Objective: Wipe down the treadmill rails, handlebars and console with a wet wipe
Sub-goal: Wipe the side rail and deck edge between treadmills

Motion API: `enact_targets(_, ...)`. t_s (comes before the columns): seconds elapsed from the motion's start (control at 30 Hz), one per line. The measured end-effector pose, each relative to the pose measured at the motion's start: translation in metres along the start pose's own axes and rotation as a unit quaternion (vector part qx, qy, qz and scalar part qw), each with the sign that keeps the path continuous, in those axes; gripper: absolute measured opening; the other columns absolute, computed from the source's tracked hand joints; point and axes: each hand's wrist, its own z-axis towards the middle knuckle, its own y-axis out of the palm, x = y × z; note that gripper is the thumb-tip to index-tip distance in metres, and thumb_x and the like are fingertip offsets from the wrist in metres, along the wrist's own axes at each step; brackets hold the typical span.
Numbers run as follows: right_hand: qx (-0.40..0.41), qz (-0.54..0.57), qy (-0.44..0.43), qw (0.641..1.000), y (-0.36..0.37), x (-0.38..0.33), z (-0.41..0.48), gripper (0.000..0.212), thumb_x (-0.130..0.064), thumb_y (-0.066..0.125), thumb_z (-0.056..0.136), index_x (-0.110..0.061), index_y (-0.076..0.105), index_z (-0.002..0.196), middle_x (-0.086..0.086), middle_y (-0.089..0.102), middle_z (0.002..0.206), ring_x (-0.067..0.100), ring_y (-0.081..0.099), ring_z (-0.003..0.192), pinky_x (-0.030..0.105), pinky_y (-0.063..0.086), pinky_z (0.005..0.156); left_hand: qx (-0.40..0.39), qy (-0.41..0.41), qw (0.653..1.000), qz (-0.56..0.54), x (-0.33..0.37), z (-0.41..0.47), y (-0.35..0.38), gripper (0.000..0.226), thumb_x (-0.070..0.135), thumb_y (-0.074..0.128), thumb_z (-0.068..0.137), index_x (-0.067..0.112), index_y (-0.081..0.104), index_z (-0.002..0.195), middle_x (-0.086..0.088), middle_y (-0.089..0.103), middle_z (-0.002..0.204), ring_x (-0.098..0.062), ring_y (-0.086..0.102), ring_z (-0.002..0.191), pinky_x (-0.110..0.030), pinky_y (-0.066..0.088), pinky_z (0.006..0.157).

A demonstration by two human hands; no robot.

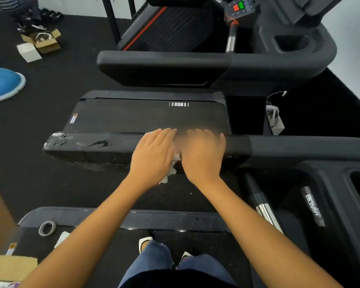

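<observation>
Fingers [164,133] of the left hand [152,154] lie flat and close together on the black treadmill rail [289,145], pressing down on a crumpled white wet wipe [176,157] that pokes out under the palm and hangs off the near edge. Right hand [204,154] sits just beside it, blurry, fingers together over the same rail, touching the wipe's edge. Rail's left end looks scuffed with white marks. Only one view: a tape roll [47,228] sits on the belt deck below.
</observation>
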Motion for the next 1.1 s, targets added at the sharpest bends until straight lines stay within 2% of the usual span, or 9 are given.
enact_targets(0.1, 0.003, -0.001, 0.014, 1.000, -0.001, -0.003, 0.001, 0.047, -0.037, 0.025, 0.094, -0.018, 0.063, 0.117, 0.002, 0.065, 0.119, 0.027, 0.054, 0.121, 0.056, 0.027, 0.108, -0.020, -0.037, 0.998, 0.043, -0.062, -0.007, -0.008, 0.058, 0.027, 0.018, 0.089, 0.002, 0.058, 0.123, -0.012, 0.062, 0.125, -0.033, 0.059, 0.112, -0.046, 0.044, 0.095)
enact_targets(0.23, -0.017, -0.015, 0.020, 1.000, -0.003, -0.012, 0.006, 0.052, -0.037, 0.021, 0.094, -0.018, 0.064, 0.116, 0.002, 0.066, 0.116, 0.028, 0.055, 0.119, 0.059, 0.026, 0.107, 0.029, -0.231, 0.972, 0.043, -0.091, -0.012, -0.012, 0.048, 0.027, 0.025, 0.095, 0.005, 0.066, 0.108, -0.014, 0.069, 0.105, -0.034, 0.060, 0.103, -0.047, 0.039, 0.095)
enact_targets(0.33, -0.046, -0.016, 0.005, 0.999, -0.004, -0.021, 0.010, 0.050, -0.037, 0.021, 0.096, -0.018, 0.063, 0.115, 0.002, 0.066, 0.114, 0.027, 0.055, 0.117, 0.058, 0.024, 0.109, 0.038, -0.187, 0.978, 0.082, -0.041, -0.001, -0.012, 0.028, 0.020, 0.040, 0.089, 0.010, 0.064, 0.078, -0.009, 0.066, 0.083, -0.032, 0.059, 0.079, -0.046, 0.044, 0.075)
enact_targets(0.4, -0.075, -0.013, -0.013, 0.997, -0.003, -0.026, 0.015, 0.043, -0.035, 0.026, 0.099, -0.018, 0.061, 0.117, 0.002, 0.065, 0.116, 0.025, 0.054, 0.117, 0.054, 0.023, 0.110, 0.023, -0.090, 0.994, 0.055, -0.008, 0.000, -0.001, 0.021, 0.022, 0.048, 0.091, 0.012, 0.067, 0.095, -0.007, 0.066, 0.102, -0.029, 0.061, 0.095, -0.046, 0.046, 0.083)
enact_targets(0.53, -0.105, -0.020, -0.026, 0.994, -0.002, -0.032, 0.026, 0.038, -0.033, 0.027, 0.102, -0.019, 0.060, 0.115, 0.000, 0.065, 0.111, 0.023, 0.057, 0.109, 0.047, 0.028, 0.106, 0.015, -0.016, 1.000, -0.016, -0.030, -0.012, -0.005, 0.048, 0.031, 0.024, 0.101, 0.009, 0.052, 0.133, -0.005, 0.058, 0.131, -0.024, 0.051, 0.124, -0.036, 0.036, 0.107)
enact_targets(0.77, -0.117, -0.019, -0.034, 0.992, 0.008, -0.065, 0.031, 0.037, -0.032, 0.027, 0.102, -0.017, 0.061, 0.108, 0.001, 0.066, 0.102, 0.026, 0.058, 0.102, 0.050, 0.031, 0.103, 0.042, -0.247, 0.968, 0.027, -0.122, -0.023, -0.009, 0.051, 0.029, 0.024, 0.096, 0.005, 0.061, 0.121, -0.011, 0.065, 0.120, -0.031, 0.052, 0.121, -0.044, 0.035, 0.103)
enact_targets(0.87, -0.122, -0.013, -0.066, 0.990, 0.012, -0.086, 0.027, 0.037, -0.033, 0.027, 0.102, -0.015, 0.059, 0.111, 0.003, 0.065, 0.107, 0.029, 0.058, 0.103, 0.051, 0.033, 0.101, 0.041, -0.175, 0.983, 0.038, -0.083, -0.015, -0.006, 0.041, 0.021, 0.029, 0.092, 0.008, 0.066, 0.105, -0.008, 0.068, 0.108, -0.030, 0.058, 0.103, -0.047, 0.042, 0.090)
enact_targets(0.97, -0.120, -0.015, -0.074, 0.990, 0.017, -0.091, 0.028, 0.039, -0.035, 0.026, 0.102, -0.017, 0.060, 0.111, 0.001, 0.066, 0.106, 0.027, 0.059, 0.103, 0.050, 0.034, 0.100, 0.000, -0.064, 0.998, 0.007, -0.084, -0.028, -0.010, 0.045, 0.027, 0.025, 0.101, 0.010, 0.058, 0.127, -0.005, 0.062, 0.126, -0.025, 0.054, 0.118, -0.041, 0.039, 0.104)
enact_targets(1.1, -0.084, -0.009, -0.074, 0.994, 0.023, -0.085, 0.029, 0.047, -0.037, 0.019, 0.099, -0.020, 0.063, 0.102, -0.004, 0.067, 0.092, 0.021, 0.060, 0.090, 0.043, 0.037, 0.094, 0.013, -0.145, 0.989, 0.011, -0.151, -0.037, -0.020, 0.052, 0.031, 0.021, 0.100, 0.009, 0.056, 0.131, -0.007, 0.063, 0.126, -0.027, 0.053, 0.121, -0.041, 0.036, 0.106)
